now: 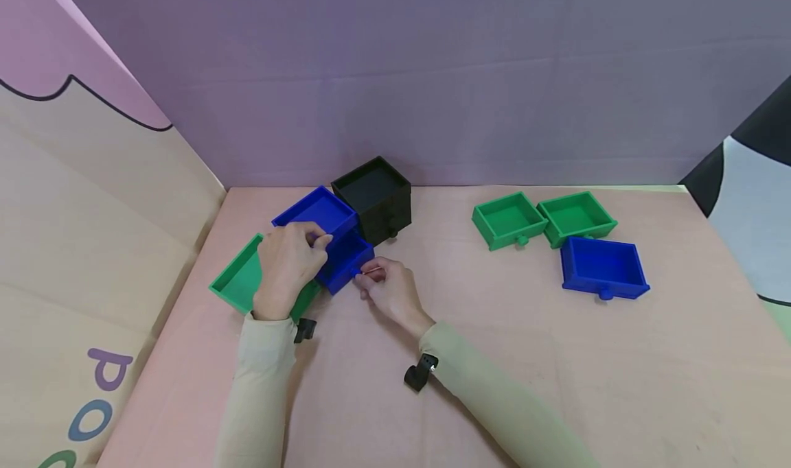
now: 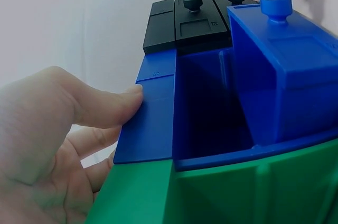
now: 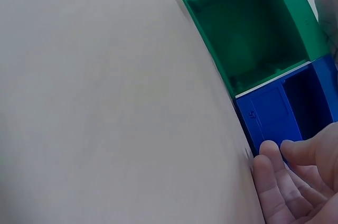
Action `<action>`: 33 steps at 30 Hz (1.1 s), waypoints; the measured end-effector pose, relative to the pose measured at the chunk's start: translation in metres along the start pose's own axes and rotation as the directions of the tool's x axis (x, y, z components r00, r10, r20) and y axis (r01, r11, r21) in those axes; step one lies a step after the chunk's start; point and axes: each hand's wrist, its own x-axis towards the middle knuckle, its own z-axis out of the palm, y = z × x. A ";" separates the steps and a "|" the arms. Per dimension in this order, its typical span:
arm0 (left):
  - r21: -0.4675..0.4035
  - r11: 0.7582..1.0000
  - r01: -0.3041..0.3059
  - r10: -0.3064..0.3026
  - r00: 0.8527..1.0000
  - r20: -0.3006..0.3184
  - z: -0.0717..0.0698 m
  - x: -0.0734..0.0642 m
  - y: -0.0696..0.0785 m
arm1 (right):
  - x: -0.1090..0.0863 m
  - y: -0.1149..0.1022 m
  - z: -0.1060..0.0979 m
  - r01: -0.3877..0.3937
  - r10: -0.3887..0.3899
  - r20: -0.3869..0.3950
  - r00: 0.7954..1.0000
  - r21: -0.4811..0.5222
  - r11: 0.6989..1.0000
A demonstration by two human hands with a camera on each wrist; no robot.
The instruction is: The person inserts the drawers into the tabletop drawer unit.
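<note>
A blue cabinet (image 1: pixel 317 208) with a shallow tray-like top stands between a black one and a green one. Its blue drawer (image 1: pixel 346 259) is pulled partway out; the left wrist view shows its hollow inside. My right hand (image 1: pixel 392 291) pinches the drawer's round knob (image 2: pixel 276 7) between thumb and fingers. Over the cabinet's top, my left hand (image 1: pixel 290 259) grips its front edge, the thumb (image 2: pixel 113 105) against the blue front and the other fingers behind it. The green cabinet (image 1: pixel 244 279) has an open drawer space, seen in the right wrist view, and lies partly under my left hand.
The black cabinet (image 1: pixel 377 193) touches the blue one at the back, its knobbed drawers closed. Rightward on the pink tabletop (image 1: pixel 494 358) lie two green drawers (image 1: pixel 508 219) and another blue drawer (image 1: pixel 604 265). A grey-purple wall (image 1: pixel 432 97) rises behind; a printed panel borders the left.
</note>
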 end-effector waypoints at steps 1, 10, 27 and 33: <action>0.001 1.000 0.000 0.000 1.000 -0.002 0.000 0.000 0.000 | 0.000 0.000 0.000 0.002 -0.002 0.003 1.000 0.004 1.000; 0.005 1.000 0.002 -0.002 1.000 -0.004 0.001 0.000 0.000 | 0.007 0.000 0.006 0.038 -0.038 -0.005 0.999 0.026 0.999; 0.004 1.000 -0.004 0.004 1.000 -0.011 0.000 0.000 0.000 | 0.022 0.000 0.016 0.053 -0.057 -0.072 0.996 -0.060 0.997; 0.000 1.000 -0.010 0.010 1.000 -0.011 0.002 -0.001 -0.002 | 0.017 0.004 0.007 0.099 -0.098 0.027 0.995 -0.010 0.995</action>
